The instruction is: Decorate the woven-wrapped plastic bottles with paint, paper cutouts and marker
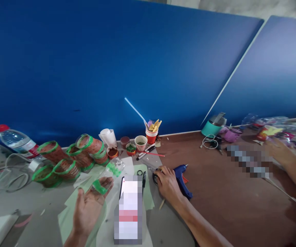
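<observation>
- Low, left of middle: green piece (99,187) on left hand (88,207), palm up, open, with no squeeze.
- Just right of that: phone (129,209) on paper (148,195).
- Right of phone: right hand (167,181), bent over black loop (155,177); can't tell if pinched tight.
- Beside right hand: blue glue gun (183,181).
- Middle left: green-rimmed cups (67,168).
- Center: cup of forks (151,137).
- Far right: another person's hand (279,149).
</observation>
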`<state>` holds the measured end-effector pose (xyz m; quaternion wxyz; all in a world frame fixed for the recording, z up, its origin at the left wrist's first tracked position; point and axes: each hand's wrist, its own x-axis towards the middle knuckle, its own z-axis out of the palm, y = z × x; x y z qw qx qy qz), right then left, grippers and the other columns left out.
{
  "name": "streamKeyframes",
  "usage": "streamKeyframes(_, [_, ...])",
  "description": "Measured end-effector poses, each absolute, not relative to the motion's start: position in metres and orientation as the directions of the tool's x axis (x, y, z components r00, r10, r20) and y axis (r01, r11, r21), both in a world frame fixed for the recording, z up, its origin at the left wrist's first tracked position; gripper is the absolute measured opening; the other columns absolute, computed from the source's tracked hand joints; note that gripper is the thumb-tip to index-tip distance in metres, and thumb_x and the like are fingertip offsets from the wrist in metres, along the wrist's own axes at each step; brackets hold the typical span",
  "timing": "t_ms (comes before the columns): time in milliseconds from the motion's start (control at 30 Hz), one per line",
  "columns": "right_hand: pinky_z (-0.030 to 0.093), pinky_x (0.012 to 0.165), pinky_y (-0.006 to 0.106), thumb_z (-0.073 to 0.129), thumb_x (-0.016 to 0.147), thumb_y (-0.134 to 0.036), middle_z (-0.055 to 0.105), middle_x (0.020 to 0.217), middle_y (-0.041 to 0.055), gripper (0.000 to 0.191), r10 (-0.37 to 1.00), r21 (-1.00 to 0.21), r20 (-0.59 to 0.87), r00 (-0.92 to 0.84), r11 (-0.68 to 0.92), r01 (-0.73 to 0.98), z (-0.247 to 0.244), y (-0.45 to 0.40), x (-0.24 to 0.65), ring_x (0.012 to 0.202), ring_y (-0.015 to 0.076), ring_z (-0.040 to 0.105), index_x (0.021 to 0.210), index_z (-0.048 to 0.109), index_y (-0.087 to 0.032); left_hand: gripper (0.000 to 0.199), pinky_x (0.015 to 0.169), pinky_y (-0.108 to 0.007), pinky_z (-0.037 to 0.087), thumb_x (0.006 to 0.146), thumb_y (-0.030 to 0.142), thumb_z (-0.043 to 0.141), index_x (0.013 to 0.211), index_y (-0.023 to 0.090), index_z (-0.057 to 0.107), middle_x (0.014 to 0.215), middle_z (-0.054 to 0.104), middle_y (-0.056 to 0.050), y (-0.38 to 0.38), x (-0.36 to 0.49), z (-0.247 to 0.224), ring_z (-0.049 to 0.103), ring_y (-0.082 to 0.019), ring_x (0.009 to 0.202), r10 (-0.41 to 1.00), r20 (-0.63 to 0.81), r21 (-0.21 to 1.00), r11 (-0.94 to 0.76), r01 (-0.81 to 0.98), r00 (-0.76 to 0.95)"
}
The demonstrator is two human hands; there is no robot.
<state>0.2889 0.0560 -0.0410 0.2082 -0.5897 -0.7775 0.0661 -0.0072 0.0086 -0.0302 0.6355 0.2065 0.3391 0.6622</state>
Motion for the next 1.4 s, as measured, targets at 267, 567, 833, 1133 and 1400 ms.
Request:
streamKeyframes(267, [0.039, 0.086, 0.038, 0.055, 0.085, -0.02, 0.068, 0.099, 0.0096, 0.02, 0.94, -0.483, 0.314, -0.135, 0.281, 0.829, -0.047, 0.061, 0.291, 0.096, 0.0262, 0.058, 0.102, 0.065, -0.018, 0.063, 0.111, -0.054, 0.032, 0.069, 0.069, 0.06, 0.096, 0.014, 0.075, 0.105, 0.073, -0.016, 0.009, -0.007, -0.029, 0.058, -0.037, 0.117, 0.981, -0.17, 0.722, 0.06, -0.69, -0.092])
streamKeyframes(567, [0.05, 0.068, 0.031, 0.054, 0.081, -0.03, 0.065, 0.074, 0.0022, 0.053, 0.963, -0.858, 0.268, 0.007, 0.236, 0.456, -0.031, 0.084, 0.299, 0.067, 0.0185, 0.062, 0.131, 0.044, -0.014, 0.065, 0.114, -0.048, 0.028, 0.079, 0.068, 0.047, 0.099, 0.012, 0.075, 0.112, 0.07, -0.018, 0.008, -0.006, -0.03, 0.059, -0.032, 0.116, 0.981, -0.176, 0.709, 0.073, -0.701, -0.076])
streamKeyframes(833, [0.049, 0.052, 0.028, 0.057, 0.074, -0.038, 0.063, 0.063, 0.0007, 0.045, 0.988, -0.981, 0.139, -0.064, 0.146, 0.124, -0.019, 0.13, 0.269, 0.051, 0.0149, 0.057, 0.112, 0.062, -0.013, 0.061, 0.115, -0.049, 0.025, 0.077, 0.066, 0.052, 0.101, 0.015, 0.075, 0.114, 0.07, -0.014, 0.009, -0.011, -0.036, 0.059, -0.033, 0.117, 0.989, -0.145, 0.683, 0.069, -0.727, -0.043])
streamKeyframes(1133, [0.041, 0.045, 0.024, 0.051, 0.081, -0.036, 0.061, 0.06, 0.0009, 0.027, 0.955, -0.936, 0.291, -0.061, 0.297, 0.189, 0.011, 0.154, 0.255, 0.047, 0.0124, 0.05, 0.084, 0.069, -0.016, 0.058, 0.115, -0.04, 0.025, 0.084, 0.059, 0.049, 0.112, 0.012, 0.071, 0.124, 0.064, -0.015, 0.013, -0.022, -0.052, 0.056, -0.029, 0.122, 0.996, -0.032, 0.633, 0.083, -0.77, 0.082])
streamKeyframes(1400, [0.047, 0.064, 0.027, 0.05, 0.084, -0.022, 0.072, 0.079, 0.0052, 0.022, 0.874, -0.796, 0.433, -0.22, 0.486, 0.362, 0.023, 0.144, 0.259, 0.068, 0.0175, 0.062, 0.085, 0.072, -0.018, 0.066, 0.117, -0.045, 0.021, 0.084, 0.065, 0.042, 0.109, 0.011, 0.071, 0.121, 0.066, -0.018, 0.014, -0.023, -0.056, 0.052, -0.033, 0.125, 0.994, -0.099, 0.625, 0.09, -0.775, 0.036])
